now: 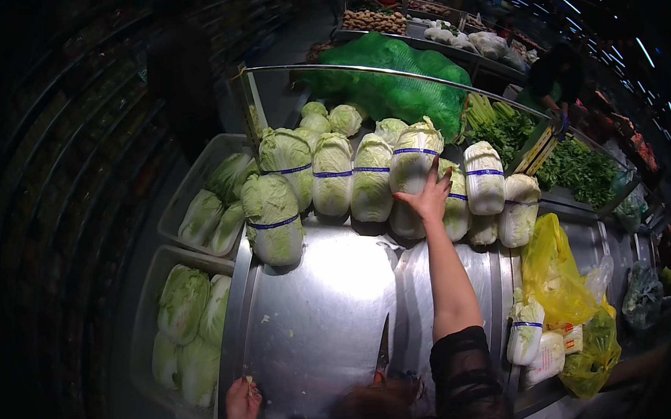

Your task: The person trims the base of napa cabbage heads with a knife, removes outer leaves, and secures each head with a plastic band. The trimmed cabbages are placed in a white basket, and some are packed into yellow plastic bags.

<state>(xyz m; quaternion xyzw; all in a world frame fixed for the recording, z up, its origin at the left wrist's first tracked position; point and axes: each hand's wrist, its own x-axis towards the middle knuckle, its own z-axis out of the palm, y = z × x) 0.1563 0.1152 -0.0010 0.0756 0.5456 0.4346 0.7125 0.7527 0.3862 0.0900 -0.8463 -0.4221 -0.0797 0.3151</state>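
My right hand (429, 198) reaches across the counter with its fingers spread. Thumb and fingers rest against the lower end of a napa cabbage (417, 157) bound with a purple band, which lies on top of other cabbages. Low in the view, my left hand (243, 401) is pinched around a small pale scrap (249, 380), apparently a bit of leaf. More banded napa cabbages, such as a leafy green one (275, 223) at the left, stand in a row along the back of the stainless steel counter (319, 311). A dark-bladed knife (384, 348) lies near the front; hair partly hides its handle end.
Two plastic crates (156, 314) of cabbages stand left. A metal rail (365, 70) crosses behind the row, before a green mesh sack (382, 81). Yellow plastic bags (559, 278) and one banded cabbage (526, 332) lie right. Another person (553, 78) stands beyond the celery (499, 124).
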